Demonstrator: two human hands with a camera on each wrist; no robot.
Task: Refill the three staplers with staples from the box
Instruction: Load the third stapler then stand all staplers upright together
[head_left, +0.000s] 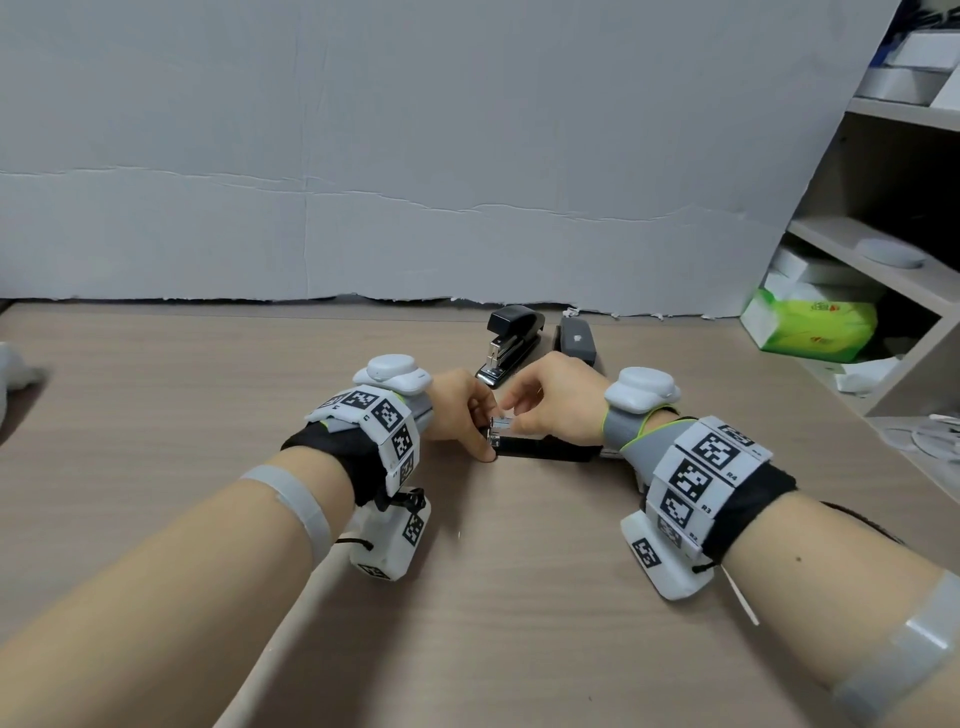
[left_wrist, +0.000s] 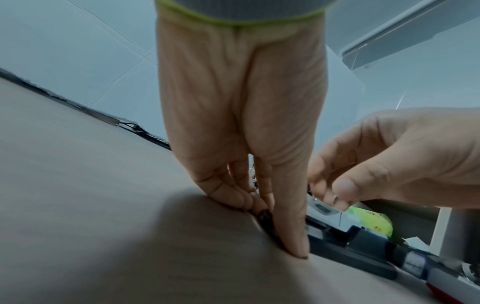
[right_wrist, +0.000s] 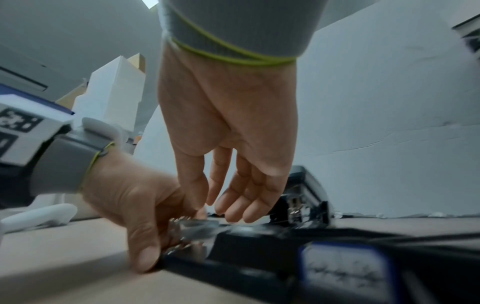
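A black stapler (head_left: 545, 448) lies on the wooden table (head_left: 156, 389) between my hands, its metal magazine end pointing left. My left hand (head_left: 485, 441) grips that front end, thumb on the near side and fingers on the far side, as the left wrist view shows (left_wrist: 270, 224). My right hand (head_left: 511, 415) pinches a short silver strip of staples (head_left: 501, 423) just above the magazine. Behind them stand two more staplers, a black one (head_left: 511, 343) and a dark closed one (head_left: 576, 338). A blurred blue-edged box (right_wrist: 342, 269) lies by the stapler's rear, under my right wrist.
A grey backdrop board (head_left: 467, 156) closes off the table's far edge. Shelves (head_left: 883, 260) stand at the right with a green pack (head_left: 810, 325) and white boxes. A white object (head_left: 15, 364) sits at the left edge.
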